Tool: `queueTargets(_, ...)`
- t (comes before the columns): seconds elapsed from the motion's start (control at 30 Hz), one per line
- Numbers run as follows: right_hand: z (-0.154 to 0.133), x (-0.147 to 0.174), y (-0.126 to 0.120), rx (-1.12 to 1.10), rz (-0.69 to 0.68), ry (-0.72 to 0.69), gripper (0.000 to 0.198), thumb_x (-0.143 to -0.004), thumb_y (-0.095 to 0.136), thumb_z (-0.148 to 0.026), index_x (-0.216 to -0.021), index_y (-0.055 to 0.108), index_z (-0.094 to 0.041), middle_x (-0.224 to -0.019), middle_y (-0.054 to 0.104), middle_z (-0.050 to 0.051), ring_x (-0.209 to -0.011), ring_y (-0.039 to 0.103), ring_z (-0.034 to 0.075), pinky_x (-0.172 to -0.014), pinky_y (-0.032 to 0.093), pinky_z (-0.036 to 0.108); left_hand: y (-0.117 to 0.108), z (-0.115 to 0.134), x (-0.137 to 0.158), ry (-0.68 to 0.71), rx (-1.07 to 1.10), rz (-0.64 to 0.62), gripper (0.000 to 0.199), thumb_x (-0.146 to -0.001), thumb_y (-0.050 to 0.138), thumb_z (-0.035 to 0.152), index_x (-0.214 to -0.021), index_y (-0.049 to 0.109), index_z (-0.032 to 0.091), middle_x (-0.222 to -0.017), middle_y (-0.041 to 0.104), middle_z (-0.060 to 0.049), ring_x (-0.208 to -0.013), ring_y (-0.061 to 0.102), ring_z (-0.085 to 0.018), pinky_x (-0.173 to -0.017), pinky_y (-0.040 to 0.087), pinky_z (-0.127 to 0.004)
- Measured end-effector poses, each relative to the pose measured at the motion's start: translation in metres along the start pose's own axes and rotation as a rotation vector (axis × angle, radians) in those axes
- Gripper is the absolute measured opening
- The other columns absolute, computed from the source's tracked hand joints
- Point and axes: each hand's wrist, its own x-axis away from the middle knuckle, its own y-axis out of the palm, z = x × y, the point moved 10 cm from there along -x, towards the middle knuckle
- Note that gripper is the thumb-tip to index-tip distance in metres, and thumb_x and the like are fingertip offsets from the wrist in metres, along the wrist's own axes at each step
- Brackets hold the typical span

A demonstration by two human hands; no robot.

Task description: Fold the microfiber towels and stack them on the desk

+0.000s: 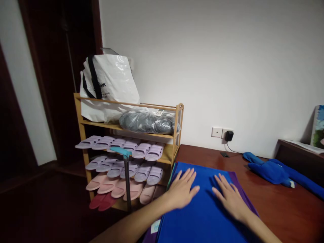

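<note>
A stack of folded cloths lies at the left end of the brown table, with a smooth blue cloth [199, 216] on top. Purple cloth [240, 189] shows beneath it along the right side and at the lower left, where a white label [155, 226] sticks out. My left hand [183, 190] rests flat near the blue cloth's left edge, fingers stretched out and apart. Over the right part of the same cloth is my right hand [229, 199], its fingers also extended; a shadow lies beside it. Neither hand holds anything.
A wooden rack [174, 145] beside the table [283, 209] carries rows of slippers [126, 167], a white bag [113, 77] and a plastic-wrapped grey bundle [149, 121]. A teal-topped pole [127, 182] stands before it. Crumpled blue fabric [270, 170] and a black plug [229, 136] are at right.
</note>
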Motion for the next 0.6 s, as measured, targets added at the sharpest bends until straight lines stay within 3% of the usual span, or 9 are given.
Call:
queueTargets(0.07,-0.031,0.039,0.005,-0.066,-0.100,-0.096,0.071,-0.085,0.012,-0.070,-0.145,0.007,-0.032,-0.150,-0.001,-0.008,-0.139,-0.001,0.013,-0.116,0.007,0.042,-0.001,0.026,0.039,0.098,0.063,-0.063,0.062,-0.096,0.020,0.054,-0.148,0.016,0.019,-0.153,0.012,-0.005,-0.140,0.008,-0.020,-0.114,0.012,-0.044)
queueTargets(0.17,-0.050,0.081,0.015,-0.087,-0.233,-0.129,0.076,-0.082,0.013,-0.074,-0.145,0.005,-0.032,-0.149,-0.006,-0.008,-0.139,-0.004,0.015,-0.116,0.007,0.042,0.000,0.042,0.080,0.130,0.117,-0.106,0.061,-0.096,0.026,0.052,-0.148,0.011,0.024,-0.153,0.008,-0.002,-0.140,0.009,-0.021,-0.114,0.015,-0.044)
queueTargets(0.47,-0.031,0.094,0.018,0.090,-0.218,-0.083,0.078,-0.080,0.014,-0.075,-0.142,0.017,-0.029,-0.147,0.005,-0.005,-0.137,0.007,0.021,-0.113,0.015,0.047,0.009,0.033,0.101,0.116,0.121,-0.117,0.062,-0.094,0.040,0.050,-0.147,0.015,0.030,-0.152,0.014,-0.001,-0.139,0.014,-0.024,-0.113,0.013,-0.051)
queueTargets(0.6,-0.005,0.103,0.021,0.125,-0.177,-0.042,0.077,-0.080,0.018,-0.076,-0.142,0.019,-0.030,-0.146,0.009,-0.005,-0.136,0.012,0.021,-0.112,0.019,0.045,0.004,0.031,0.112,0.117,0.116,-0.089,0.063,-0.092,0.045,0.049,-0.146,0.017,0.034,-0.152,0.015,0.000,-0.139,0.016,-0.026,-0.112,0.016,-0.052)
